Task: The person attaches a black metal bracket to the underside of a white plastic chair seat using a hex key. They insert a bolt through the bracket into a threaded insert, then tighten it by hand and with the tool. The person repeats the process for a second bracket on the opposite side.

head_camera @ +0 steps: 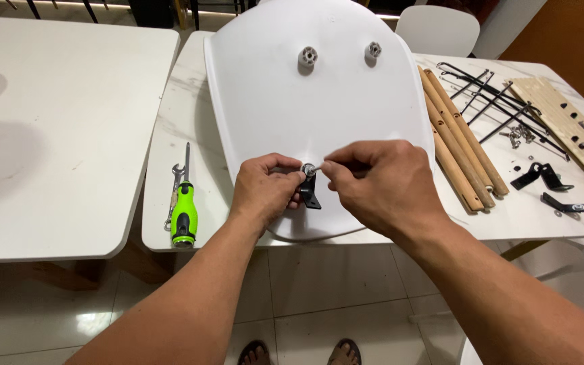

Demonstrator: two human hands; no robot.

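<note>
A white plastic chair seat (319,101) lies upside down on the marble-topped table (177,135). My left hand (265,189) pinches a small black metal bracket (310,196) against a mount near the seat's front edge. My right hand (380,186) holds a small silver screw with a washer (310,169) at the top of that bracket. Two grey threaded mounts (307,55) (374,49) stick up from the far part of the seat.
A green-handled screwdriver (184,213) and a small wrench (174,186) lie left of the seat. To its right are wooden legs (457,135), black rods (491,101), black brackets (542,177) and a wooden piece (566,125). A white table (69,122) stands at left.
</note>
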